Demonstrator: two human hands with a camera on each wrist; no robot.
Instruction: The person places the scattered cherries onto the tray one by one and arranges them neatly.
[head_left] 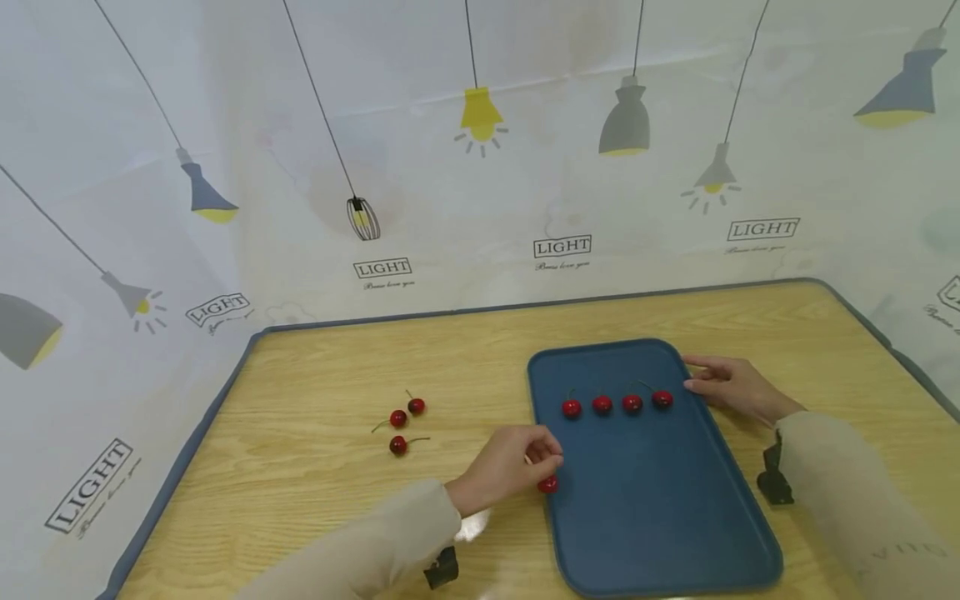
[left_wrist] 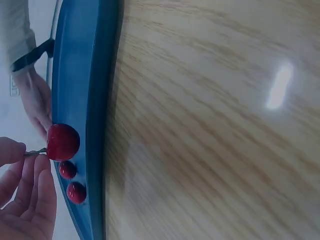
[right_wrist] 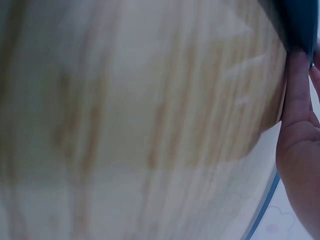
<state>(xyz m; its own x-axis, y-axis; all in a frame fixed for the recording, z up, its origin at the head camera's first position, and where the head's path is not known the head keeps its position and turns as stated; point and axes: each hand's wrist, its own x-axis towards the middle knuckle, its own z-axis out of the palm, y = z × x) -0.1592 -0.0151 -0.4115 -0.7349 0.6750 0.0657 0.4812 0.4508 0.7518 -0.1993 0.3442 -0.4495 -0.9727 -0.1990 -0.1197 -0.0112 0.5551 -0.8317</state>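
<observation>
My left hand (head_left: 512, 467) pinches a red cherry (left_wrist: 63, 142) by its thin green stem (left_wrist: 36, 151) between thumb and fingertips. That cherry hangs over the left rim of a blue tray (head_left: 645, 508) in the head view. Along the tray's far part sits a row of several cherries (head_left: 602, 405), some with stems showing. My right hand (head_left: 738, 388) rests against the tray's right rim near its far corner, fingers fairly straight. In the right wrist view a finger (right_wrist: 298, 82) touches the tray's side (right_wrist: 300, 25).
On the wooden table (head_left: 300, 500), left of the tray, lie three loose cherries (head_left: 398, 418) with stems. A white wall covering (head_left: 465, 283) printed with lamps rises behind the table's blue-edged border. Black straps with small devices (head_left: 441, 568) sit on both wrists.
</observation>
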